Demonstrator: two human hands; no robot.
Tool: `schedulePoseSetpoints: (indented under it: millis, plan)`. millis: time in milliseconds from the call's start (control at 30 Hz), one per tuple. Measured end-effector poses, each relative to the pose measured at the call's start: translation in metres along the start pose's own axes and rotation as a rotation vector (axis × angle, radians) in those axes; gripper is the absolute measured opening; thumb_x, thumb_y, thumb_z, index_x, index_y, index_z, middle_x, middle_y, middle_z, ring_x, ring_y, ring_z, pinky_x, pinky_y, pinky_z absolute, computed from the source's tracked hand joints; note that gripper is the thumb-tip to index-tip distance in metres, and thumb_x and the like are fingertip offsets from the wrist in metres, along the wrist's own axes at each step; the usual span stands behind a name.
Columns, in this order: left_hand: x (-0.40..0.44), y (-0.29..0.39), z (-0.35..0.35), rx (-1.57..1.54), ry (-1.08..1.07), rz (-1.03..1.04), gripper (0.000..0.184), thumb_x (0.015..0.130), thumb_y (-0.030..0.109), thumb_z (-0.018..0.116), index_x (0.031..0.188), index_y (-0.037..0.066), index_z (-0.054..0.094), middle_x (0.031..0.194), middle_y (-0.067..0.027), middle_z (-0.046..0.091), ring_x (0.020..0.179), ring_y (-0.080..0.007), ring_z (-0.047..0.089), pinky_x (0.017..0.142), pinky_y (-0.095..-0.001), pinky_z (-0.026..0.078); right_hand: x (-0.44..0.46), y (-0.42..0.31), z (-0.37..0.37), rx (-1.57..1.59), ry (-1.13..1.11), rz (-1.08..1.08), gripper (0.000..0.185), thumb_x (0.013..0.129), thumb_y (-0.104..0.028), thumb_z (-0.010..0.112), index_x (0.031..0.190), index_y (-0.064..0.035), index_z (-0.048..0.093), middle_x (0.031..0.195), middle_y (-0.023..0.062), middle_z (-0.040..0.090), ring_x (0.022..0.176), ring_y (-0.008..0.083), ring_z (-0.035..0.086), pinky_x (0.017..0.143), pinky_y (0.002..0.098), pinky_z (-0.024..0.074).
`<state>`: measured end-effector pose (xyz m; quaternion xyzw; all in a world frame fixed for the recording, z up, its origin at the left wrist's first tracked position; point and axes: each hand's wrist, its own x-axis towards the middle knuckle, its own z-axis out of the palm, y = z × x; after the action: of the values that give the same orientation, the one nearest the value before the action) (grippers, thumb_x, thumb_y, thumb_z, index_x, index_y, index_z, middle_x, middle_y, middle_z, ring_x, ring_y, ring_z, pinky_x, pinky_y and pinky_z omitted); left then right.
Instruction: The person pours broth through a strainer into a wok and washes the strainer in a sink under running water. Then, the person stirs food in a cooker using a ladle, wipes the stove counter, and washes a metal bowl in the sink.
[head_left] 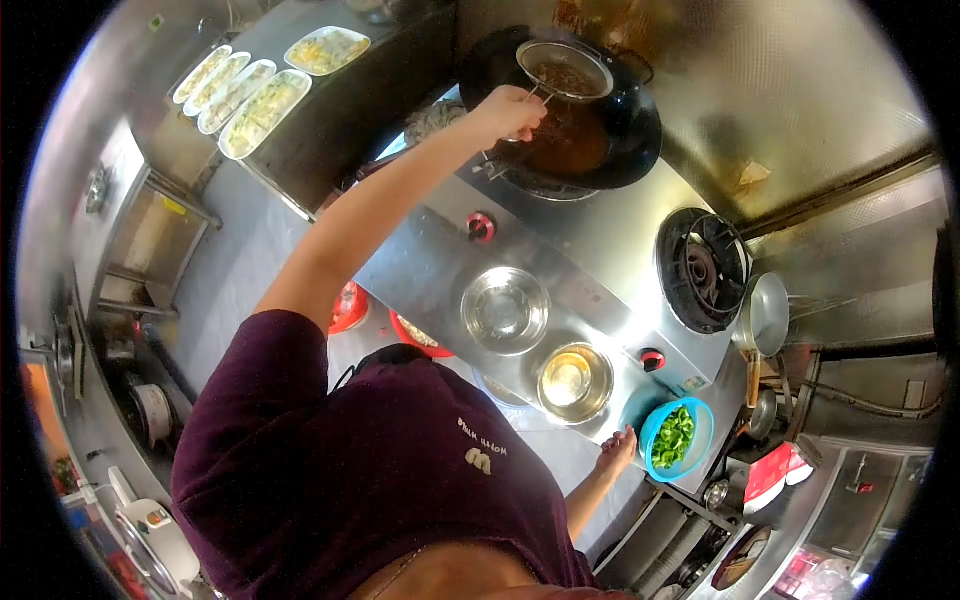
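Note:
My left hand (pixel 512 115) is closed round the handle of a round mesh strainer (pixel 565 70), held over the large black wok (pixel 635 125). Dark bits lie in the strainer, and brown liquid (pixel 575 150) sits in the wok below. Low on the right, my right hand (pixel 618 450) is loosely open with nothing visible in it, just left of a blue bowl (pixel 707 440) of cut green vegetables (pixel 674 437). Two metal bowls stand on the steel counter: one (pixel 506 311) looks clear inside, the other (pixel 575 383) has yellowish liquid.
A second burner (pixel 702 268) sits right of the wok, beside a long-handled pan (pixel 767 315). Several white dishes of food, one of them oval (pixel 327 50), stand at upper left. Red containers (pixel 348 308) are below the counter's left edge. Steel walls rise behind the stove.

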<state>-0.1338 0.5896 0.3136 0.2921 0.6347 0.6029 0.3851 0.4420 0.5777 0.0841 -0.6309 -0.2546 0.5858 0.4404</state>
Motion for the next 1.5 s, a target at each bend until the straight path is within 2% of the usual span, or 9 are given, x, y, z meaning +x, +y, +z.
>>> schedulePoseSetpoints:
  millis: [333,733,867,933,1067,1200,1333,1400,1500]
  plan:
    - [-0.003,0.007,0.002,0.072,0.006,0.043,0.021,0.080,0.018,0.056,0.093,0.001,0.053,0.064,-0.0013,0.050,0.047,-0.0084,0.048,0.044,-0.0220,0.038,-0.003,-0.002,-0.002,0.003,0.019,-0.005,0.021,0.081,-0.021,0.051,0.095,-0.0054,0.054,0.060,-0.0034,0.045,0.046,0.0037,0.037,0.037,0.0155,0.0257]
    - [-0.003,0.015,0.002,0.040,0.008,0.057,0.020,0.081,0.023,0.055,0.082,0.004,0.053,0.060,0.0016,0.048,0.047,-0.0067,0.045,0.044,-0.0207,0.035,0.001,-0.006,-0.003,-0.015,-0.012,-0.046,0.026,0.081,-0.025,0.052,0.098,-0.0043,0.053,0.063,-0.0040,0.045,0.051,0.0035,0.041,0.040,0.0147,0.0282]
    - [-0.009,0.039,0.001,0.061,0.005,0.164,0.024,0.082,0.028,0.055,0.077,0.005,0.053,0.059,0.0016,0.048,0.046,-0.0059,0.045,0.043,-0.0197,0.033,0.000,-0.008,-0.001,0.010,-0.017,-0.061,0.027,0.082,-0.024,0.051,0.099,-0.0041,0.052,0.064,-0.0042,0.046,0.052,0.0032,0.041,0.041,0.0139,0.0288]
    - [-0.010,0.056,-0.002,0.103,0.013,0.234,0.019,0.079,0.021,0.058,0.077,0.003,0.054,0.063,-0.0011,0.052,0.049,-0.0090,0.049,0.047,-0.0208,0.041,-0.001,-0.009,0.003,0.026,0.001,-0.089,0.026,0.082,-0.023,0.051,0.100,-0.0040,0.052,0.064,-0.0041,0.046,0.053,0.0030,0.041,0.041,0.0134,0.0291]
    - [-0.024,0.083,-0.003,0.246,0.040,0.365,0.021,0.082,0.023,0.054,0.074,0.004,0.053,0.062,0.0001,0.051,0.050,-0.0081,0.049,0.049,-0.0208,0.041,-0.001,-0.008,0.004,-0.018,-0.010,-0.041,0.025,0.082,-0.023,0.051,0.099,-0.0039,0.052,0.063,-0.0039,0.046,0.052,0.0030,0.041,0.040,0.0135,0.0291]
    - [-0.012,0.047,-0.011,0.169,-0.023,0.166,0.020,0.078,0.021,0.057,0.069,0.003,0.054,0.060,-0.0016,0.051,0.049,-0.0090,0.049,0.045,-0.0222,0.039,0.001,0.004,0.006,-0.010,-0.038,-0.030,0.023,0.082,-0.022,0.051,0.096,-0.0036,0.053,0.062,-0.0031,0.045,0.049,0.0031,0.041,0.039,0.0143,0.0287]
    - [0.002,-0.002,-0.020,0.318,-0.082,-0.099,0.025,0.075,0.024,0.059,0.059,0.005,0.055,0.052,-0.0020,0.049,0.045,-0.0093,0.046,0.040,-0.0239,0.032,0.000,0.013,0.010,-0.017,-0.073,-0.031,0.023,0.080,-0.024,0.054,0.093,-0.0047,0.054,0.059,-0.0015,0.047,0.042,0.0074,0.039,0.036,0.0200,0.0302]
    - [0.000,-0.009,-0.019,0.259,-0.039,-0.006,0.023,0.076,0.025,0.059,0.065,0.005,0.055,0.055,-0.0007,0.049,0.045,-0.0082,0.046,0.041,-0.0226,0.032,-0.003,0.010,0.014,-0.020,-0.059,-0.042,0.021,0.080,-0.022,0.055,0.091,-0.0045,0.054,0.059,-0.0020,0.046,0.043,0.0057,0.039,0.036,0.0178,0.0289]
    - [-0.017,0.027,-0.013,0.200,-0.009,0.092,0.027,0.079,0.030,0.057,0.071,0.005,0.055,0.058,0.0014,0.049,0.046,-0.0066,0.046,0.042,-0.0211,0.032,-0.007,0.006,0.012,-0.021,-0.052,-0.045,0.018,0.079,-0.019,0.055,0.091,-0.0055,0.053,0.059,-0.0033,0.044,0.047,0.0026,0.040,0.037,0.0149,0.0267]
